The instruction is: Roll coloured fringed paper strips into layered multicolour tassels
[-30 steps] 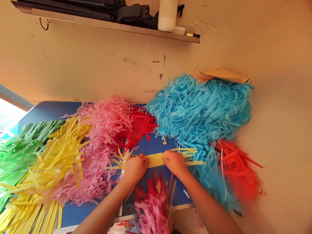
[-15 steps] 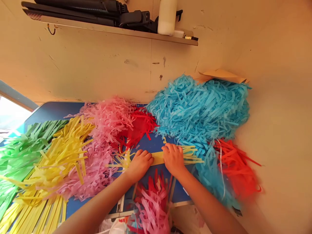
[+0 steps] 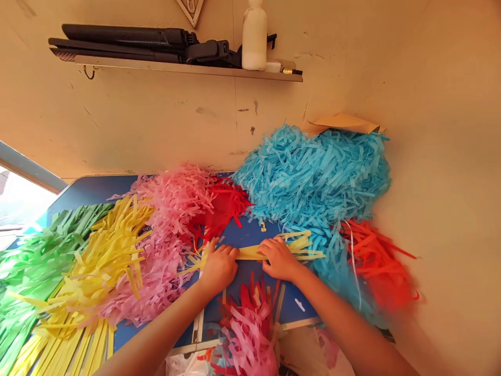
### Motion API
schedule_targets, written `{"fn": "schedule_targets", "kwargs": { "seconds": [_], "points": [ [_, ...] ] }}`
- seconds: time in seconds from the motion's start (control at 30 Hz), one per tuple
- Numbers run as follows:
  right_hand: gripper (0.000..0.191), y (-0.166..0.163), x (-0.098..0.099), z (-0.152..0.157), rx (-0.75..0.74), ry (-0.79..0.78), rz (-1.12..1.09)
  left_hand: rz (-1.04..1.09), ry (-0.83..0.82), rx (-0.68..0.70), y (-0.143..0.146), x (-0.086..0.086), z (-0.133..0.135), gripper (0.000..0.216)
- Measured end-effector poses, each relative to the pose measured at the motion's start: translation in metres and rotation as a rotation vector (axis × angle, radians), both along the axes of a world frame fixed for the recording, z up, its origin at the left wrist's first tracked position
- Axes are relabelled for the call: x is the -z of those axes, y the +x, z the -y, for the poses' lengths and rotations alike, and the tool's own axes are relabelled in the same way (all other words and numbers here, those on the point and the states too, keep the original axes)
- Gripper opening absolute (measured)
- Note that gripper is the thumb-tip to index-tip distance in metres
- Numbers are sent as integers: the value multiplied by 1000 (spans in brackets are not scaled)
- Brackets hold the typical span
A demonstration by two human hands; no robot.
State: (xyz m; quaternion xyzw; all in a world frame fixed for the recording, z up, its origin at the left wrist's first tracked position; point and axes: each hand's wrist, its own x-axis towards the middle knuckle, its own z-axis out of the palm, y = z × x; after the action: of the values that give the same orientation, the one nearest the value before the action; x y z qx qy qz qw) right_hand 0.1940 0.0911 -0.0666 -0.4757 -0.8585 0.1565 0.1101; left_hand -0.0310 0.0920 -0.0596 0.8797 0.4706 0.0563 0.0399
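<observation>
Head cam: L hand [image 3: 219,266] and R hand [image 3: 279,259] both grip yellow paper [image 3: 249,253], lower ctr of frame. Ends fringed; uncut mid band looks part-bunched, prob. unfinished. Blue pile [image 3: 317,175] ctr-rt, pink pile [image 3: 178,196] ctr-left.

Yellow fringed paper [image 3: 248,253] — grip spots hidden under left hand [image 3: 219,263] and right hand [image 3: 277,258]. Left forearm [image 3: 160,326] and right forearm [image 3: 340,324] run off the bottom. Green fringe [image 3: 49,245] cut off at left; yellow fringe pile [image 3: 96,263] and pink-red fringe [image 3: 252,334] cropped at bottom. Blue fringe [image 3: 317,177] — lower end blurred, partly behind right forearm. Red fringe [image 3: 381,266] blurry too. White bottle [image 3: 254,42] and wall ornament [image 3: 191,11] cropped at top. Label at shelf [image 3: 188,70] end too small to read.
</observation>
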Motion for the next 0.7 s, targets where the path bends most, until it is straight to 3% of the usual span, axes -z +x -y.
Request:
{"fn": "schedule_targets", "kwargs": {
  "seconds": [0.13, 0.37, 0.7],
  "points": [
    [15, 4, -1, -11, 66, -50, -16, 57, -23, -53, -4, -1, 1, 21],
    [18, 9, 1, -24, 160, -150, -59, 98, -89, -144, -13, 3, -7, 26],
    [18, -2, 8, -31, 292, -155, 11, 29, -110, -233, -6, 4, -18, 36]
  ]
}}
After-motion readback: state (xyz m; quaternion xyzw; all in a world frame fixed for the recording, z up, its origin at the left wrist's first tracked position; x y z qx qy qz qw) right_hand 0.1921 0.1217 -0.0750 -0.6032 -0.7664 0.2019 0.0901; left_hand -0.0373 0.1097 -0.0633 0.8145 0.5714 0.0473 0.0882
